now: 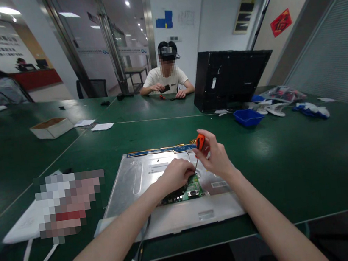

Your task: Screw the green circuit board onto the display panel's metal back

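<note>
A flat metal display panel (143, 168) lies on the green table in front of me, its back facing up. A blue circuit strip (164, 150) runs along its far edge. On the panel sits a green circuit board (194, 186). My right hand (215, 153) is closed around a screwdriver (200, 141) with an orange and black handle; its shaft slants down to the board's far edge. My left hand (179, 173) rests over the board with fingers curled beside the screwdriver tip, and what they pinch, if anything, is hidden. A dark cable (141, 248) hangs off the near edge.
A white bag (22, 223) lies to the left, an open cardboard box (52, 128) beyond it. At the back right are a black monitor (234, 75), a blue tray (248, 117) and gloves (312, 110). Another person (167, 75) sits across the table.
</note>
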A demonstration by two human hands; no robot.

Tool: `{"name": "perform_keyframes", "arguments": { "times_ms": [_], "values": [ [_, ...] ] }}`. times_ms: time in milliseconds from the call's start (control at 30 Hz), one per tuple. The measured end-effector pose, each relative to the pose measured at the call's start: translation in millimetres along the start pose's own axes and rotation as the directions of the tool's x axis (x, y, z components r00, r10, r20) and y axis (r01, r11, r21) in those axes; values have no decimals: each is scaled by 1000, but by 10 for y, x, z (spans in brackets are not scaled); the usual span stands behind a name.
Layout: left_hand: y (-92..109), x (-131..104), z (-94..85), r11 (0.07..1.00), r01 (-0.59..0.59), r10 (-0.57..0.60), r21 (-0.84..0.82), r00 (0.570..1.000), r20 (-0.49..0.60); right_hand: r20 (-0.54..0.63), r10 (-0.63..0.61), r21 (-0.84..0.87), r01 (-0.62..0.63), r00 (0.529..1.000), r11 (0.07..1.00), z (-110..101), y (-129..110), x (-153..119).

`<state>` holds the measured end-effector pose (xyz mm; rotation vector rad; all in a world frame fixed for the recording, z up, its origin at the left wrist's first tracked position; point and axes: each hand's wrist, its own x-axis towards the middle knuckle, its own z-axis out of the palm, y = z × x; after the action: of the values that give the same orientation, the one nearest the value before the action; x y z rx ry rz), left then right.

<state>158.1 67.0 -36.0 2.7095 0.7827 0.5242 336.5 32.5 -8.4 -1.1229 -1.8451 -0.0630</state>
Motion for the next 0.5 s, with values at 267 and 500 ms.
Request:
{"name": "perform_keyframes", "arguments": {
  "times_ms": [267,500],
  "values": [
    [7,-7,8,1000,0,0,16,1000,-12,-91,3,-21,-5,996,1000,22,-11,-4],
    [19,-4,-5,1000,0,0,17,1000,-15,-176,-65,-25,62,982,998,-17,-91,41]
  ]
}}
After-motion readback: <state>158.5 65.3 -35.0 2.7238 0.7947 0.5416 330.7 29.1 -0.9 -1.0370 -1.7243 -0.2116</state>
